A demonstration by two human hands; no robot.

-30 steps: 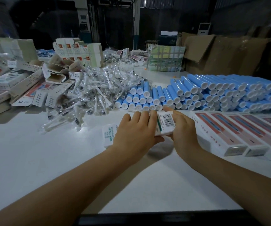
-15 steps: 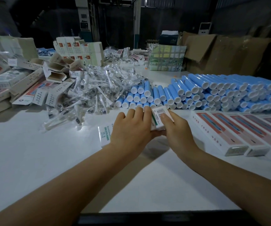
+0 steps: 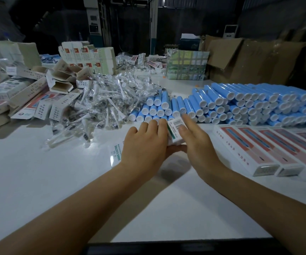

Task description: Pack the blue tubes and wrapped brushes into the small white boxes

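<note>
A small white box [image 3: 175, 132] lies on the white table [image 3: 38, 181] at the centre of the view, its long axis running from about 8 o'clock to 2 o'clock, with the barcoded end flap pointing toward 1 o'clock at the tubes. The left hand [image 3: 144, 146] covers most of the box, fingers laid over its top and thumb under its near edge, holding it. The right hand [image 3: 194, 142] rests on the flap end with fingers nearly straight, pressing rather than clasping.

Blue tubes [image 3: 249, 105] lie stacked from 12 to 3 o'clock, white caps facing the person, long axes pointing away; there are far too many to count exactly. Wrapped brushes [image 3: 100, 102] form a loose heap at 10 to 11 o'clock, also uncountable. At least five closed packed boxes [image 3: 246, 150] sit side by side at 3 o'clock. Open empty boxes [image 3: 60, 83] pile up at 10 o'clock.
</note>
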